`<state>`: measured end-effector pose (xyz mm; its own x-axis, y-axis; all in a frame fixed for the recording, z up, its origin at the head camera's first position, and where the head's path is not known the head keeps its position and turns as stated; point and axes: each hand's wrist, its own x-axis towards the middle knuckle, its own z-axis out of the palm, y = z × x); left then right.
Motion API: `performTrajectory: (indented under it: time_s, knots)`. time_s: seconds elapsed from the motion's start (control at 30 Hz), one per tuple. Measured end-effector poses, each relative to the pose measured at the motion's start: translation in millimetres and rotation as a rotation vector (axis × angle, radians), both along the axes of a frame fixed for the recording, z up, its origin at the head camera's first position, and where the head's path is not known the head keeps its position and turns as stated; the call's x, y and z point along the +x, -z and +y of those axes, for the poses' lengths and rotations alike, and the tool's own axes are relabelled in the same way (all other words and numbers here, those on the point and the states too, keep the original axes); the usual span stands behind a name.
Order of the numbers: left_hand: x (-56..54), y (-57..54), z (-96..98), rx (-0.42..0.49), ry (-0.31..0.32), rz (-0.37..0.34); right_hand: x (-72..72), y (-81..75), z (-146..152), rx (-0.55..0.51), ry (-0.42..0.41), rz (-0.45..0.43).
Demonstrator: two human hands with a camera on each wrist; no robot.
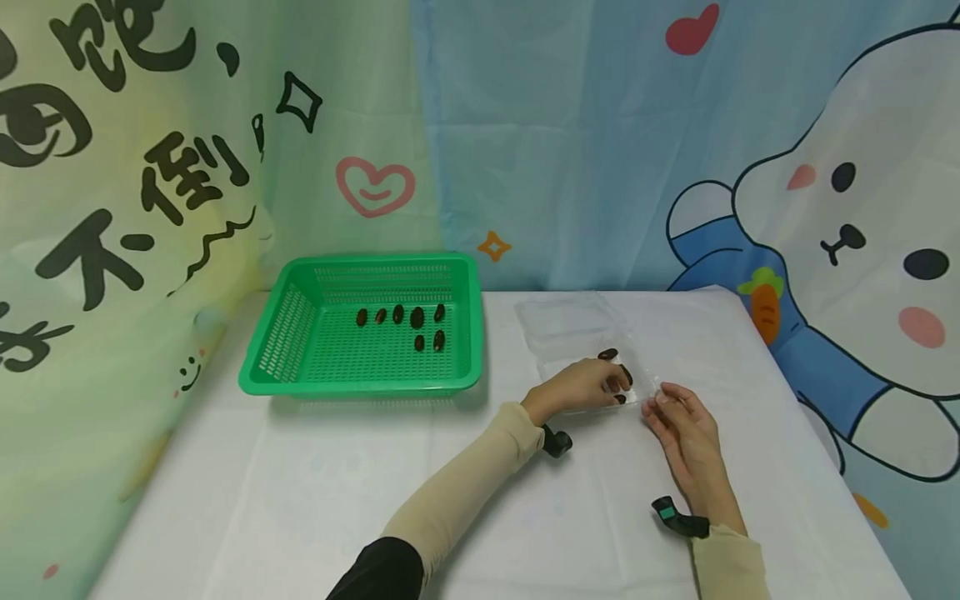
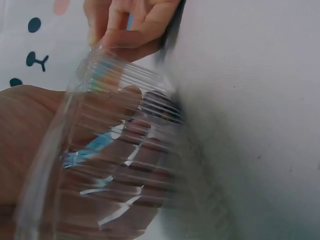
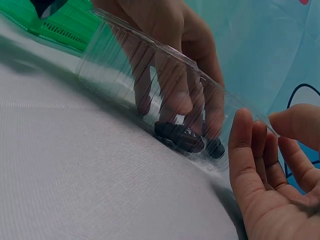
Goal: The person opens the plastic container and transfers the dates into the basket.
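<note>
A clear plastic box [image 1: 573, 325] with dark brown date-like pieces in it lies with its lid folded back on the white cloth. My left hand [image 1: 585, 383] reaches into it, fingers bent downward. Through the clear wall in the right wrist view, the left fingertips [image 3: 180, 102] hang close over one dark piece [image 3: 180, 137], with another [image 3: 215, 148] beside it. Whether they pinch a piece cannot be made out. A third piece [image 1: 608, 354] lies farther back in the box. My right hand [image 1: 688, 437] pinches the box's right edge between thumb and fingers.
A green plastic basket [image 1: 360, 387] stands left of the box, with several similar dark pieces [image 1: 417, 317] on its floor. Behind the table hangs a printed cloth backdrop [image 1: 540, 183]. Black wrist mounts [image 1: 557, 442] sit on both forearms.
</note>
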<state>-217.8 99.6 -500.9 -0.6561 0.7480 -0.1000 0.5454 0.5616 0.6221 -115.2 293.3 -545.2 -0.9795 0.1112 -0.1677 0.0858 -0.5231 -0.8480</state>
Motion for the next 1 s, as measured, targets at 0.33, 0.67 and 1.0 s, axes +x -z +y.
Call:
performTrajectory:
  time_s: [0.33,0.67,1.0]
  knots:
    - [-1.7,6.9,4.2,-0.044,0.011,0.034,-1.1,0.4,0.8,0.034,-0.007,0.002]
    - [2.8,10.7,7.1,-0.045,0.038,0.063,6.8,5.6,1.7,0.054,-0.001,-0.033]
    - [-1.6,13.4,7.4,0.016,0.038,0.073,2.7,3.6,1.8,0.055,-0.017,0.020]
